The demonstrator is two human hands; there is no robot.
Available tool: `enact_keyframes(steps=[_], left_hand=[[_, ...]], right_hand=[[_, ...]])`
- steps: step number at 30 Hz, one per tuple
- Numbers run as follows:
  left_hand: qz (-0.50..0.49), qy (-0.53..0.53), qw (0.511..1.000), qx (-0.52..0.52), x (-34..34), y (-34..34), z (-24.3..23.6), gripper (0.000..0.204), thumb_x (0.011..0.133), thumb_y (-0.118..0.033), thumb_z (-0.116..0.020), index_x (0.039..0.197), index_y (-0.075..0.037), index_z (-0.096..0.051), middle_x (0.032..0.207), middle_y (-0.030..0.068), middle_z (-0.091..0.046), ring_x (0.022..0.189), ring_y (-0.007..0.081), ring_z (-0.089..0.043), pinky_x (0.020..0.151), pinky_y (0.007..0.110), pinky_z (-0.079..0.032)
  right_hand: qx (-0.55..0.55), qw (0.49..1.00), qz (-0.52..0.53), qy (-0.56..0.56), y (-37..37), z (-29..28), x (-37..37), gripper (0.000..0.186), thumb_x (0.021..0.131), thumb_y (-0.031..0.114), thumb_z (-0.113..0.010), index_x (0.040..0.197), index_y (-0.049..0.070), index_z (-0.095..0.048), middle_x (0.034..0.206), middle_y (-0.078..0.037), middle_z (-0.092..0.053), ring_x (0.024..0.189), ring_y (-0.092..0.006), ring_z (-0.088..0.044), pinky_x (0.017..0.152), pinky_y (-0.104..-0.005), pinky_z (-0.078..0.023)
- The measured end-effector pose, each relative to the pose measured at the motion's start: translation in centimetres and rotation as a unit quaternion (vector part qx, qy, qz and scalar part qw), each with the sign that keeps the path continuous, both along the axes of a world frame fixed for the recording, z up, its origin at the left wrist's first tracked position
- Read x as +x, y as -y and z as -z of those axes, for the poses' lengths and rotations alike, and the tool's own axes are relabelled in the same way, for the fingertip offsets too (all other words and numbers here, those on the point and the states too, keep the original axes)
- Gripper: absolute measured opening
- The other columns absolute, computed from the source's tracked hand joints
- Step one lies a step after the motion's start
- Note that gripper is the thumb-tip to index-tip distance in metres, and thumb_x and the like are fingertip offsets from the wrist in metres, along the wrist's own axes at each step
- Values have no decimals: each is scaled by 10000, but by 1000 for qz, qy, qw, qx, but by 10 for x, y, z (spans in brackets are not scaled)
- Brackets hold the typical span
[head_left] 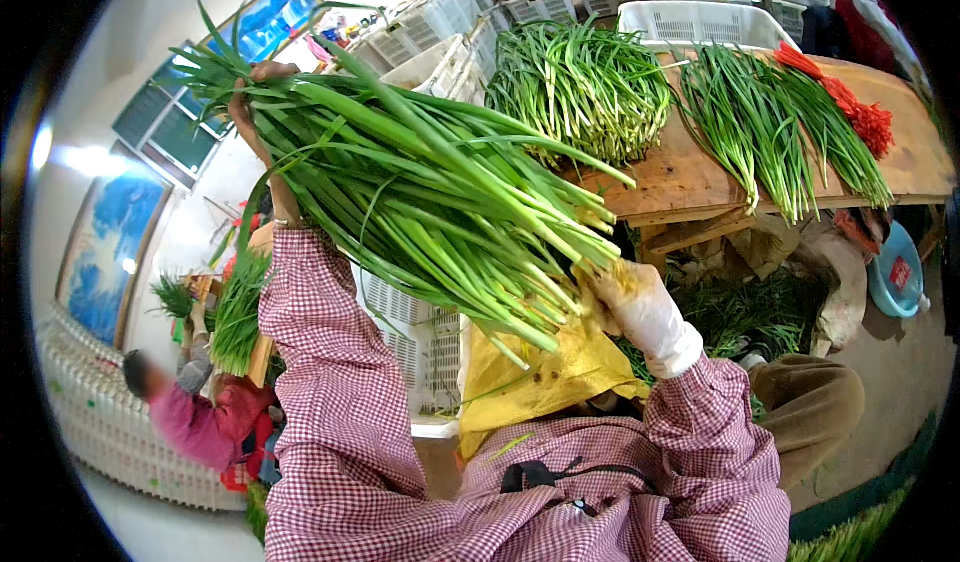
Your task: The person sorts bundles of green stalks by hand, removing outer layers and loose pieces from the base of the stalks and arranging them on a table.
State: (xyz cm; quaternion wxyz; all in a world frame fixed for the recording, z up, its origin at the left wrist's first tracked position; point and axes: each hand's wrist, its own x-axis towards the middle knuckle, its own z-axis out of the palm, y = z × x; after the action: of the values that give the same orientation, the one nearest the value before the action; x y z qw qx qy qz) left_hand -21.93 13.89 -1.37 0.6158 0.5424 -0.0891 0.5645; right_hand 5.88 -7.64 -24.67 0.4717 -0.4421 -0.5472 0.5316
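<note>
A large bunch of garlic chives (420, 192) stretches across the middle of the view, leaves at the upper left and pale stalk ends at the lower right. My left hand (262, 87) is wrapped round the leafy end, its fingers partly hidden by the leaves. At the stalk ends, my right hand (640, 307), in a white glove with yellow-stained fingers, is closed on some of the stalks; its fingertips are partly hidden. Beneath the bunch, a yellow cloth (545, 377) lies over my lap.
A wooden table (850, 92) carries a chive heap (580, 92), smaller bunches (740, 122) and red ties (860, 117). White plastic crates (700, 24) stand behind. Loose leaves (750, 307) lie below the table, near a blue basin (897, 272). Another person (205, 422) works at the left.
</note>
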Motion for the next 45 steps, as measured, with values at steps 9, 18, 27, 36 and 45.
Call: enact_keyframes(steps=[9,18,27,36,45], left_hand=[[65,-10,998,4,3,3,0,171,806,-171,-512,860,-35,-425,758,13,-421,748,111,-449,773,259,-382],[174,-11,984,-36,38,12,-9,155,814,-188,-507,809,-69,-409,773,12,-435,767,111,-437,783,244,-366],[113,-8,993,-39,22,15,-6,187,793,-146,-525,905,-32,-428,751,-2,-417,749,94,-449,756,259,-366],[64,-93,993,44,-16,15,-7,232,843,-282,-443,861,-52,-418,799,34,-466,852,170,-480,903,372,-343],[141,-2,990,-28,32,27,-7,208,814,-182,-509,942,-44,-419,779,-9,-414,765,88,-441,749,260,-360]], right_hand=[[14,945,198,260,20,89,45,303,781,282,-572,1013,87,-580,940,-71,-590,834,-179,-576,741,-274,-458],[179,966,162,-88,-21,-17,-6,252,685,143,-679,905,40,-611,852,-70,-572,776,-184,-560,690,-258,-443],[87,969,229,32,-4,17,-2,165,774,209,-588,737,49,-566,666,-107,-564,580,-225,-548,526,-300,-427],[-39,968,178,173,47,84,54,346,835,262,-539,1096,36,-537,982,-48,-600,727,-111,-550,654,-198,-446],[212,950,201,109,-10,-62,-25,341,734,290,-621,992,69,-596,945,-132,-594,839,-266,-577,722,-333,-456]])
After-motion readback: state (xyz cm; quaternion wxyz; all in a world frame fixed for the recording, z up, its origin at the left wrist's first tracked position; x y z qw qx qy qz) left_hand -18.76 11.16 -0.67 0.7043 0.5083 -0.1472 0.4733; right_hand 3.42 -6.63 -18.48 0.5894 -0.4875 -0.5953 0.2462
